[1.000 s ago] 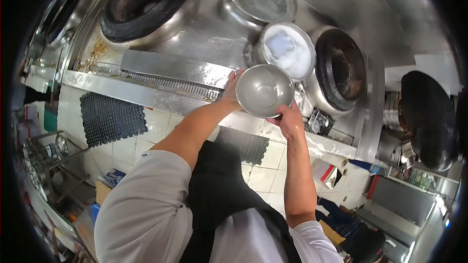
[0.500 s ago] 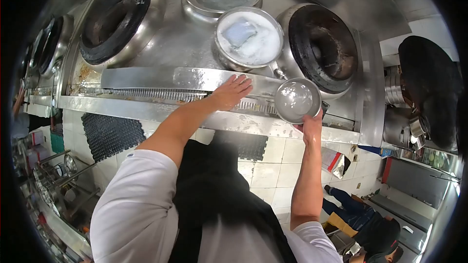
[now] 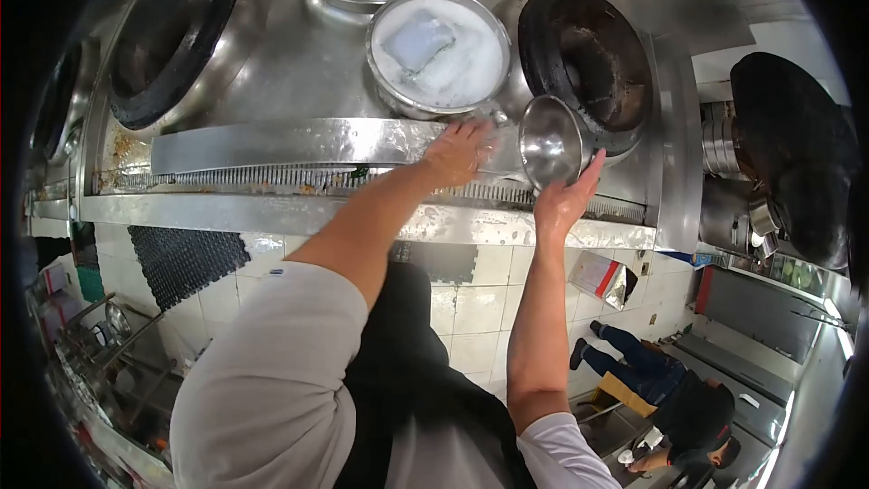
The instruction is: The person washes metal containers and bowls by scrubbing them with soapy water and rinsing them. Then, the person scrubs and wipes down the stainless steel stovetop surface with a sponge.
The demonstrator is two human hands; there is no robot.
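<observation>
A small metal bowl (image 3: pixel 551 144) is tipped on its side toward the left, my right hand (image 3: pixel 563 206) shut on its near rim. Clear water spills from it and splashes beside my left hand (image 3: pixel 459 154). That hand is open, its fingers stretched out over the raised steel strip (image 3: pixel 317 141) at the front of the stove; slight blur hides whether the palm touches the metal. Just beyond my hands stands a metal pot (image 3: pixel 376 81) of white suds. A bluish cloth or sponge (image 3: pixel 417 43) lies in the suds.
Black-rimmed wok burners stand at left (image 3: pixel 172 41) and right (image 3: pixel 587 59). A round basin (image 3: pixel 317 0) of water sits at the back. A slotted drain (image 3: pixel 299 183) runs along the front. A person (image 3: pixel 692 412) bends at lower right; black woks (image 3: pixel 787 154) hang at right.
My right hand has tipped the bowl from nearly level to steeply tilted, and its water has poured out to the left. My left hand now lies in the splash. The view has shifted slightly.
</observation>
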